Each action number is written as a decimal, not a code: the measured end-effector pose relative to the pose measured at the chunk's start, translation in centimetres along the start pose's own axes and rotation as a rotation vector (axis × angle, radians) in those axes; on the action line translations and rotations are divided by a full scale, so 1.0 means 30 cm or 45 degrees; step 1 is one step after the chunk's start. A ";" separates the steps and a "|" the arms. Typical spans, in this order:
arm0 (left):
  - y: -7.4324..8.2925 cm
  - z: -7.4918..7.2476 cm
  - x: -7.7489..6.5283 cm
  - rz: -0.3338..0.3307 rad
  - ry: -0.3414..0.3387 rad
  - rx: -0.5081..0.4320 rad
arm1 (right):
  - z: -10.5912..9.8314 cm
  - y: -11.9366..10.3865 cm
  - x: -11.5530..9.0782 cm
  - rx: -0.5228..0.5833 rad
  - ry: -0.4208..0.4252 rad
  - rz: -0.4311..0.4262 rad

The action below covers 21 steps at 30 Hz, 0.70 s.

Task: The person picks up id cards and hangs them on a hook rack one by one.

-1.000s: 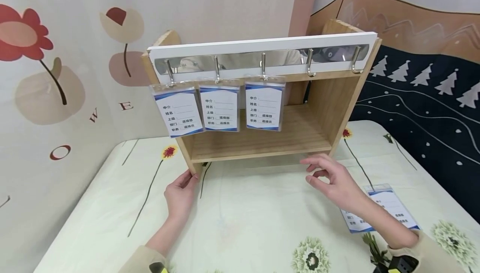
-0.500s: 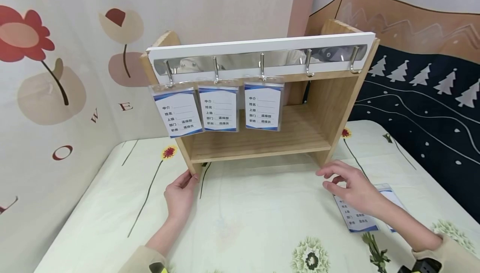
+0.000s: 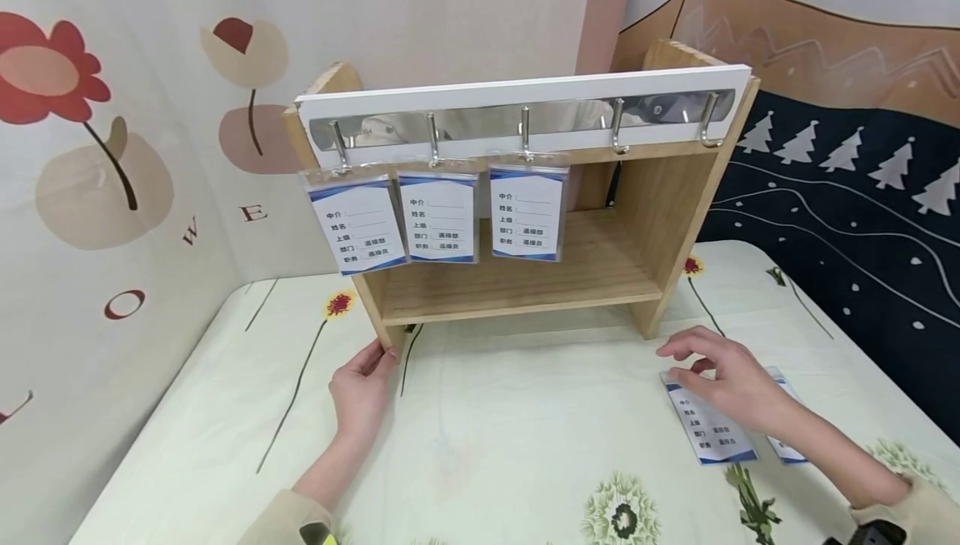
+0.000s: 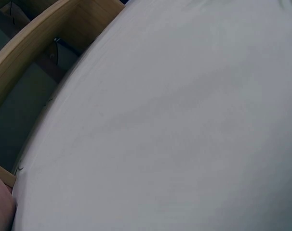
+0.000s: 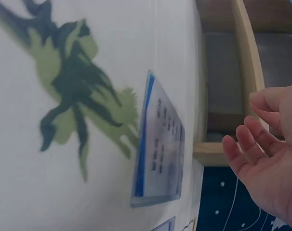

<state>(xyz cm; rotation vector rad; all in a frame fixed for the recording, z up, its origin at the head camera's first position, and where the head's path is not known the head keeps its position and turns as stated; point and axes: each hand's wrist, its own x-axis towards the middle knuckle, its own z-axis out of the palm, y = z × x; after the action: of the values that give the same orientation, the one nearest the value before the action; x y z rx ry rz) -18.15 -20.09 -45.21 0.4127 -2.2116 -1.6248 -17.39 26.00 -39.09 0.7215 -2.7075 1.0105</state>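
Note:
My left hand (image 3: pixel 363 391) pinches the bottom of the left leg of a wooden shelf (image 3: pixel 517 303). Relaxed, slightly bent fingers and nothing held: so my right hand (image 3: pixel 726 378) hovers beside the shelf's right leg, over a clear-sleeved name badge (image 3: pixel 708 428) lying on the cloth. Partly hidden under that wrist is a second badge (image 3: pixel 787 452). The right wrist view shows the hand (image 5: pixel 271 149) apart from the nearer badge (image 5: pixel 160 144). Three badges hang from the shelf's hook rail (image 3: pixel 480 145): a tilted left one (image 3: pixel 358 228), a middle one (image 3: pixel 438 220) and a right one (image 3: pixel 527 212).
The rail's two right-hand hooks, such as the far right hook (image 3: pixel 708 122), carry no badge. A pale flower-printed cloth (image 3: pixel 510 445) covers the surface. Behind stand a printed light curtain (image 3: pixel 465 12) and a dark tree-patterned one (image 3: pixel 847 195).
My right hand has moved right and slightly down, from beside the shelf's right leg to over the lying badges. The left hand stays at the left leg, and the hanging badges have not moved.

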 end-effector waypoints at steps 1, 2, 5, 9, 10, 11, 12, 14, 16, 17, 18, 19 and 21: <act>0.000 0.000 0.000 -0.001 -0.002 0.002 | 0.000 0.006 -0.004 -0.002 0.012 -0.008; 0.001 0.000 0.000 -0.003 -0.003 0.003 | 0.001 0.013 -0.008 -0.005 0.019 -0.012; 0.002 0.000 -0.001 -0.007 -0.002 0.004 | 0.000 0.032 -0.017 -0.009 0.020 -0.001; 0.004 0.000 0.000 -0.004 0.008 0.008 | -0.004 0.051 -0.026 -0.025 0.003 0.059; 0.005 0.001 0.000 -0.001 0.009 0.009 | -0.006 0.055 -0.028 -0.030 -0.002 0.075; 0.006 0.001 0.001 0.002 0.011 0.011 | -0.008 0.059 -0.030 -0.036 -0.007 0.089; 0.006 0.001 0.001 0.003 0.011 0.012 | -0.009 0.063 -0.031 -0.044 -0.008 0.100; 0.007 0.001 0.001 0.004 0.011 0.013 | -0.014 0.071 -0.033 -0.058 -0.017 0.116; 0.008 0.001 0.000 -0.002 0.008 0.012 | -0.019 0.078 -0.034 -0.067 -0.027 0.136; 0.008 0.001 0.000 -0.004 0.006 0.012 | -0.022 0.081 -0.035 -0.071 -0.032 0.146; 0.008 0.001 -0.001 -0.006 0.005 0.011 | -0.024 0.087 -0.034 -0.072 -0.039 0.151; 0.008 0.001 -0.001 -0.008 0.004 0.011 | -0.027 0.090 -0.035 -0.072 -0.048 0.162; 0.008 0.000 -0.002 -0.008 0.002 0.010 | -0.031 0.097 -0.036 -0.074 -0.058 0.181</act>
<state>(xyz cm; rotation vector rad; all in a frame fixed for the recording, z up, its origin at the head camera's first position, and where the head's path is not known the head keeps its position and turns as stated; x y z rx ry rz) -18.11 -20.00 -44.98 0.4232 -2.2184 -1.6194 -17.91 28.93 -40.38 0.5550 -2.8492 0.9514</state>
